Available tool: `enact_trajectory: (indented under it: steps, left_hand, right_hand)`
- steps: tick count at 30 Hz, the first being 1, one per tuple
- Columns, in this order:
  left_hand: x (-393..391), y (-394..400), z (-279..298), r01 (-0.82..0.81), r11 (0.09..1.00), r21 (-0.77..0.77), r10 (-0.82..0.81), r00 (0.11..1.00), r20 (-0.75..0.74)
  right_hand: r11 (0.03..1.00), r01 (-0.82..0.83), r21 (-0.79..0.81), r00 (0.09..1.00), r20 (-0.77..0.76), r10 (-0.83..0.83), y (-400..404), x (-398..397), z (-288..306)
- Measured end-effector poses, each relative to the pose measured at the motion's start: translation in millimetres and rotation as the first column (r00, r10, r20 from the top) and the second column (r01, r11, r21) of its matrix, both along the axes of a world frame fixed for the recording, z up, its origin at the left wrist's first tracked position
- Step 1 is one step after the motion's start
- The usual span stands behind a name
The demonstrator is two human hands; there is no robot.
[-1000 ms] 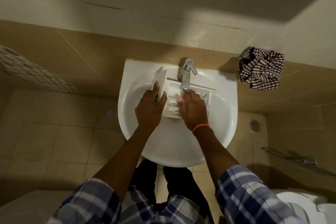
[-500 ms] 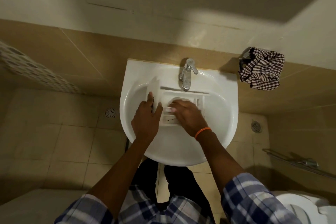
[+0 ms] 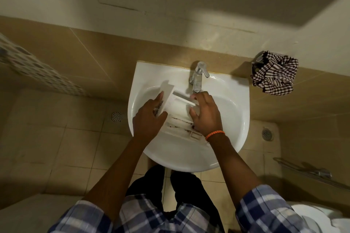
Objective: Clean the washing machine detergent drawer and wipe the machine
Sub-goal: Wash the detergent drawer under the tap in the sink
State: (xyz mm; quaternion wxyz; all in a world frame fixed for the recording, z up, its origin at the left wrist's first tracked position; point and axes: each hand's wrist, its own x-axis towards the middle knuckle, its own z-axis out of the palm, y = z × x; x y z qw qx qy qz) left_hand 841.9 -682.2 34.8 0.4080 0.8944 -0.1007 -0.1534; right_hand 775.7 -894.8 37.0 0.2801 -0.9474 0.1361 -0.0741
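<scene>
A white detergent drawer (image 3: 180, 111) lies in the white wall basin (image 3: 234, 111), under the chrome tap (image 3: 198, 76). Dark grime lines its near compartments. My left hand (image 3: 149, 119) grips the drawer's front panel at its left end. My right hand (image 3: 205, 113) rests flat on the drawer's right part, fingers spread toward the tap spout. Whether water runs from the tap I cannot tell. An orange band circles my right wrist.
A checked cloth (image 3: 274, 75) hangs bunched on a wall fitting right of the basin. Floor drains (image 3: 116, 116) lie left and right of the basin. A metal rail (image 3: 310, 173) and a toilet (image 3: 322, 217) are at the lower right.
The drawer has turned and shifted in the basin, showing its grimy near compartments. My right hand slid from the drawer's middle up to the tap spout; my left hand kept its hold.
</scene>
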Motion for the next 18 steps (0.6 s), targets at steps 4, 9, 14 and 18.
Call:
enact_trajectory:
  steps: [4,9,14,18]
  left_hand:
    - [1.7,-1.0,4.0,0.101,0.994,-0.051,-0.092,0.981,0.168]
    - [22.0,-10.3,31.6,0.273,0.962,-0.003,-0.254,0.899,0.356]
    - [31.6,-40.8,56.6,0.546,0.804,0.237,-0.577,0.618,0.534]
    - [27.7,-66.6,59.8,0.582,0.653,0.485,-0.721,0.282,0.632]
  right_hand:
    - [0.981,0.001,0.194,0.997,-0.071,0.013,1.3,-0.3,14.4]
    - [0.922,0.024,0.386,0.999,0.012,-0.032,4.2,-6.6,49.6]
    - [0.99,0.003,-0.139,0.999,0.045,0.004,2.0,-23.0,70.4]
    - [0.859,0.21,-0.467,0.964,-0.048,-0.262,9.8,-40.4,65.4]
